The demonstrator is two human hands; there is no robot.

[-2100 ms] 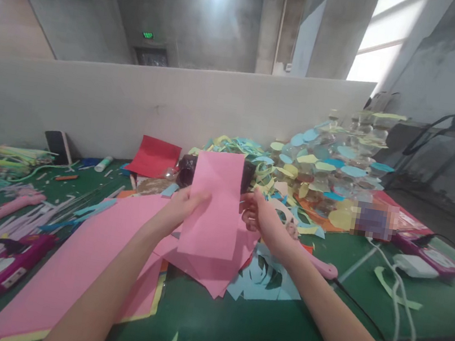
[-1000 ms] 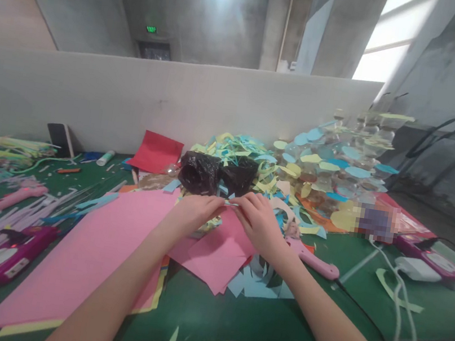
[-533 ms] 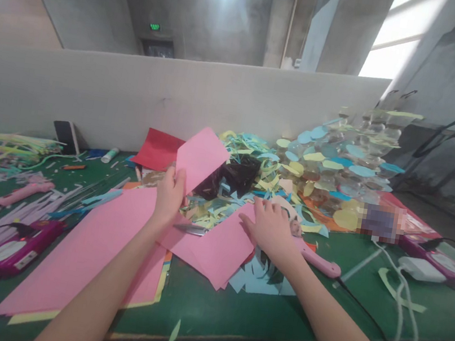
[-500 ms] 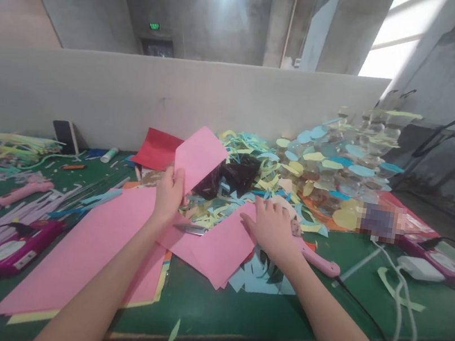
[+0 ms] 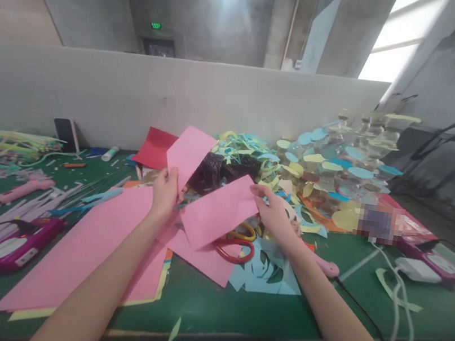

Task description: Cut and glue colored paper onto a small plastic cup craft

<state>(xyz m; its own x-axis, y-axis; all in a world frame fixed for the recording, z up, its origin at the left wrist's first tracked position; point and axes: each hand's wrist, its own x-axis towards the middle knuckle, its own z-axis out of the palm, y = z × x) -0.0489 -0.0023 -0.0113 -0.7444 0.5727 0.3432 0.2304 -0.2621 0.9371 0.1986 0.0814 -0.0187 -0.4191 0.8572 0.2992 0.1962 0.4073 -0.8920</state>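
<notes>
My left hand (image 5: 166,193) is closed on a piece of pink paper (image 5: 189,153), which stands up above the fingers. Between thumb and fingers, my right hand (image 5: 275,212) pinches the upper right corner of another pink sheet (image 5: 219,209), held tilted over the table. Below that sheet lie scissors with red and yellow handles (image 5: 236,251), their blades mostly covered. A further pink piece (image 5: 205,261) rests under the scissors. Left of these is a stack of large pink sheets (image 5: 82,251), with yellow paper showing at its edge.
Blue and yellow paper scraps (image 5: 248,145) heap up behind my hands, around a black plastic bag (image 5: 214,174). Blue cut paper (image 5: 268,270) lies at right. Pink glue guns (image 5: 327,265) with cords, a magenta box (image 5: 17,247) and clear bottles (image 5: 367,151) also occupy the green table (image 5: 172,310).
My right hand has lifted the pink sheet from the table, uncovering the scissors' handles. The piece in my left hand has shifted slightly left and turned.
</notes>
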